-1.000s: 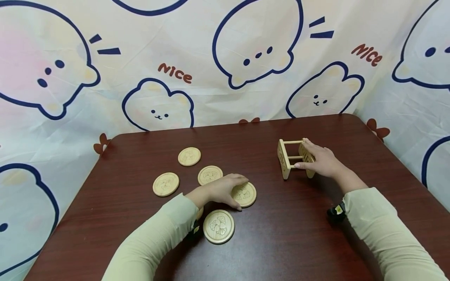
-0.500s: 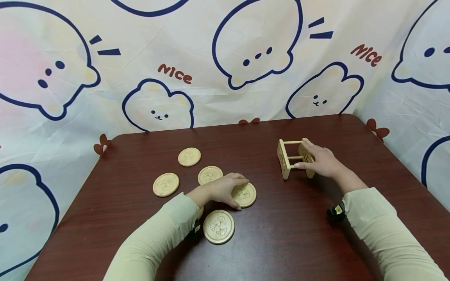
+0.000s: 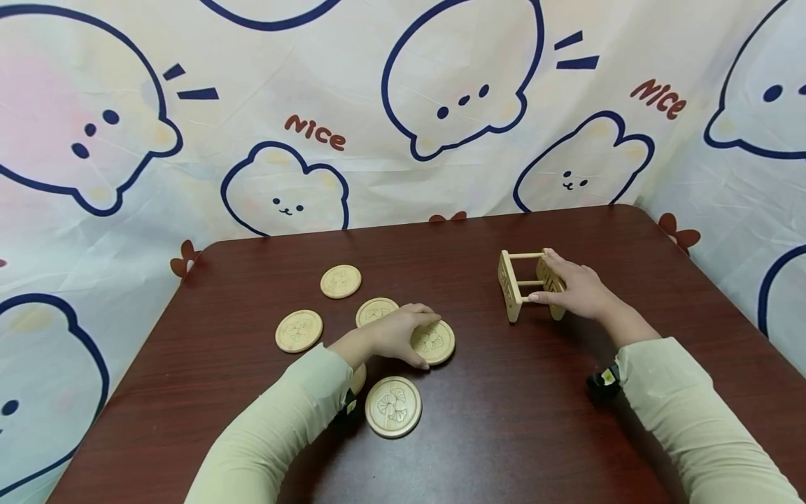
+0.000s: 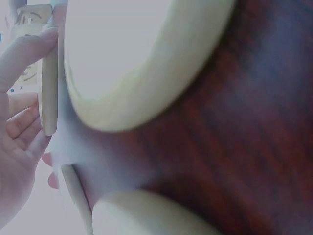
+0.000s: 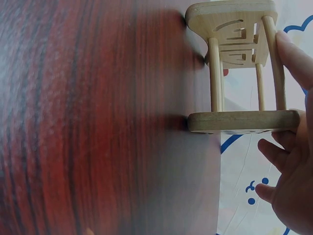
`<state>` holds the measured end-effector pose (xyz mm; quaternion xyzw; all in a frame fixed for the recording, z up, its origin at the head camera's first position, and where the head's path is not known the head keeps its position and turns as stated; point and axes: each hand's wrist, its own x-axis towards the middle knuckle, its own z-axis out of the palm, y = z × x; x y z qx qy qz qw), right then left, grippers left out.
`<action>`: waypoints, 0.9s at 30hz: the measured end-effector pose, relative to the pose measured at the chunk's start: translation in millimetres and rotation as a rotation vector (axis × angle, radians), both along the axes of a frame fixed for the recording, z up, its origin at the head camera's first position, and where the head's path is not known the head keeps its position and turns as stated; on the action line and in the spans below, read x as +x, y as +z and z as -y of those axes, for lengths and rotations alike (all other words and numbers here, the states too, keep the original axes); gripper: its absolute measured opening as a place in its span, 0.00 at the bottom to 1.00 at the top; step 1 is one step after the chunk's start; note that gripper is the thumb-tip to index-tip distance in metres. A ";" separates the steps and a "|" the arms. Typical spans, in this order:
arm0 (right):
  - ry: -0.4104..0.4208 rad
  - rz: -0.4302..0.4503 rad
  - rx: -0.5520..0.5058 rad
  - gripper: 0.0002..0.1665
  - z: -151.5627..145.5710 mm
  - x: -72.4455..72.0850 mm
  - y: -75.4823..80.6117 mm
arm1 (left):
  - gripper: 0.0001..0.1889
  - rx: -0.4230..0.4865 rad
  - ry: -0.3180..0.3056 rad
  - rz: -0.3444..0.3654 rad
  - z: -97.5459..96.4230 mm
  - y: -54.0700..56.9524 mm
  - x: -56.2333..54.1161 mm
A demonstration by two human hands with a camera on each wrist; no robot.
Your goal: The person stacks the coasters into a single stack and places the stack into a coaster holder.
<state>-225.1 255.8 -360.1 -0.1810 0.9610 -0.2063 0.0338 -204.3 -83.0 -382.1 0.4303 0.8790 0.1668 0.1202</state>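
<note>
My left hand [image 3: 398,334] pinches a round wooden coaster [image 3: 436,341] by its edges, thumb on the near side and fingers on the far side. A leaf design is carved on its face. In the left wrist view this coaster [image 4: 49,93] shows edge-on between thumb and fingers. To the right, a small wooden coaster rack [image 3: 511,290] stands on the table, two cut-out side panels joined by thin rods. My right hand [image 3: 581,290] grips its right panel from above. In the right wrist view, the thumb lies along a rod of the rack [image 5: 244,121].
More carved coasters lie flat: one nearest me [image 3: 393,407], one partly under the left wrist [image 3: 359,378], one behind the left hand [image 3: 376,309], and others at left [image 3: 299,331] and far left [image 3: 341,281]. A printed cloth [image 3: 378,189] hangs behind the dark table [image 3: 504,420].
The left hand and its coaster have shifted slightly up and to the left in the head view. The right hand and rack have stayed in place.
</note>
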 end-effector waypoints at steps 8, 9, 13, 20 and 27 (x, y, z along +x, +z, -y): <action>0.006 0.010 0.003 0.54 0.5 0.1 0.0 | 0.43 0.034 0.033 -0.004 9.5 6.1 -2.1; 0.006 0.009 0.000 0.54 0.6 0.1 -0.1 | 0.43 0.038 0.041 0.000 11.0 7.5 -2.2; 0.004 0.003 -0.011 0.54 0.3 -0.8 -1.3 | 0.43 0.042 0.082 0.006 17.8 11.2 -3.9; 0.006 0.009 -0.011 0.55 -0.1 -1.7 -2.6 | 0.43 0.051 0.141 0.007 34.0 12.8 -9.4; 0.000 0.012 -0.014 0.54 -0.1 -1.2 -1.5 | 0.43 0.075 0.186 -0.016 49.0 13.5 -13.6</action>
